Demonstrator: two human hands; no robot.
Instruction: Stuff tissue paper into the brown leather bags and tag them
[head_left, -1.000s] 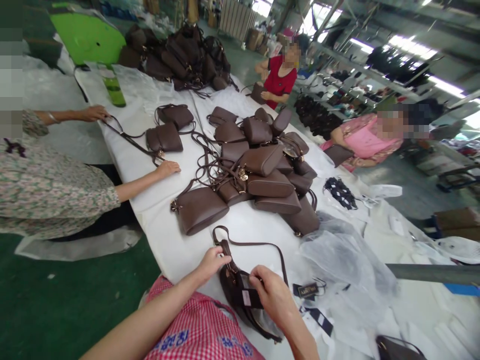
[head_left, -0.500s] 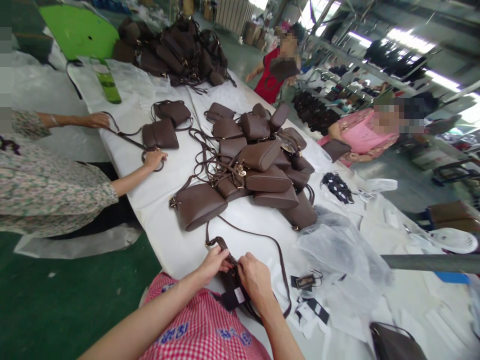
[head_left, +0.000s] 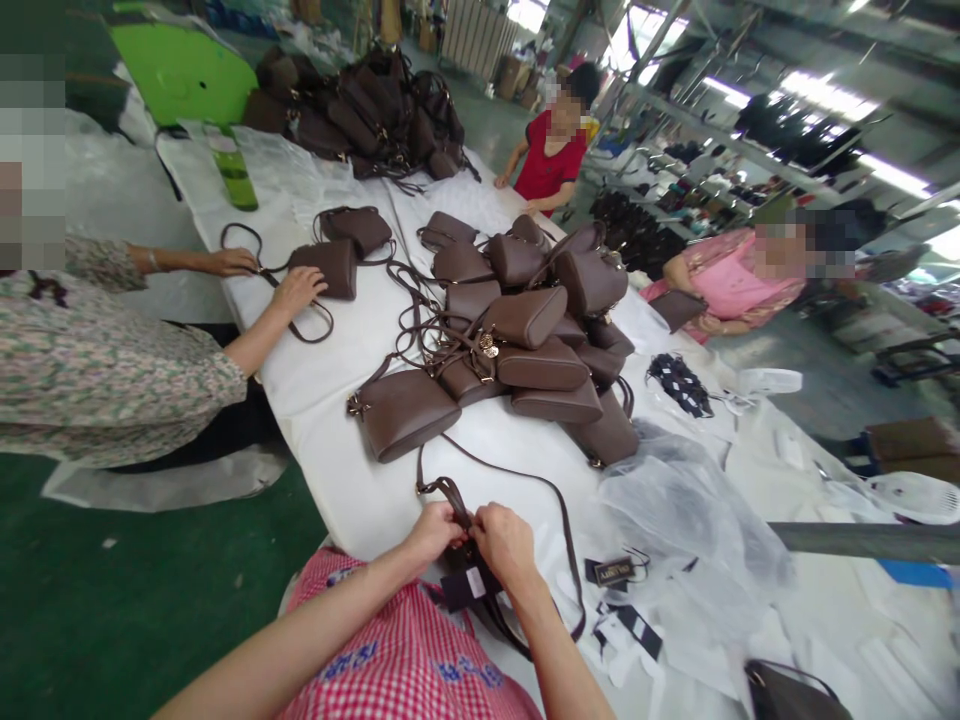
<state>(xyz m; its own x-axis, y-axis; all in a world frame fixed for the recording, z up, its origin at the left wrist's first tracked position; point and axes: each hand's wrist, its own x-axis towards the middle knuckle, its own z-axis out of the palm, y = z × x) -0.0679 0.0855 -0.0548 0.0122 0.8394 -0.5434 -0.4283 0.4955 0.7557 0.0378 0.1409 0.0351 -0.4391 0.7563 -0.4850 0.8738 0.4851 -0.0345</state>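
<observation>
Both my hands meet over a dark brown bag [head_left: 495, 612] at the table's near edge, against my checked apron. My left hand [head_left: 436, 530] is closed, its fingertips pinching the bag's strap near its top. Close beside it on the right, my right hand [head_left: 504, 542] is closed too, gripping the same upper part of the bag. A black tag [head_left: 463, 588] with a white label hangs below my fingers. The bag's long strap [head_left: 564, 510] loops out over the white table to the right. Exactly what lies between my fingertips is hidden.
A heap of brown bags [head_left: 525, 320] lies beyond my hands. Clear plastic [head_left: 690, 520] and loose tags [head_left: 615, 572] lie to the right. At the left, a person's hands [head_left: 300, 290] touch another bag. Two people stand across the white table [head_left: 315, 400].
My hands have drawn slightly closer together at the strap. The person at left has moved a hand onto the bag. A bag has landed on the heap's far right, and the person in red holds none.
</observation>
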